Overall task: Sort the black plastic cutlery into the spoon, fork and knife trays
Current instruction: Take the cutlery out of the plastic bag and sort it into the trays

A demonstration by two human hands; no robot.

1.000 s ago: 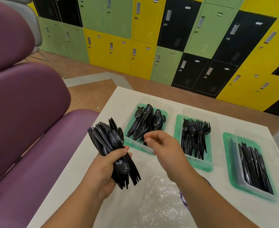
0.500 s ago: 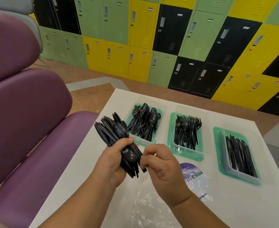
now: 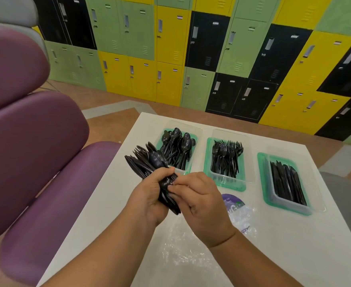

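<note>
Left hand (image 3: 149,195) is wrapped tight round a thick bundle of black plastic cutlery (image 3: 149,162), spoon bowls fanned up and out to the left, fork tines poking out by the thumb. That grip makes sense: one fist as the magazine, the other free to pick. And here is the right hand (image 3: 199,195), fingers curled in, fingertips (image 3: 175,186) pinching at a single piece in the middle of the bundle; which kind it is, I can't tell, the fingers cover it. Looks like the teasing-out step, one piece about to be drawn clear.

Beyond the hands, three clear plastic trays on green bases sit in a row on the white counter (image 3: 294,245): the spoon tray (image 3: 193,162) nearest the bundle, the fork tray (image 3: 209,162) in the middle, the knife tray (image 3: 262,183) out to the right. All three already well stocked, so sorting seems well along, with a fistful left.

A crumpled clear plastic bag (image 3: 183,253) with a purple label lies on the counter under the wrists. Purple padded seating (image 3: 35,162) runs along the left, and green, yellow and black lockers (image 3: 170,48) fill the wall behind.
</note>
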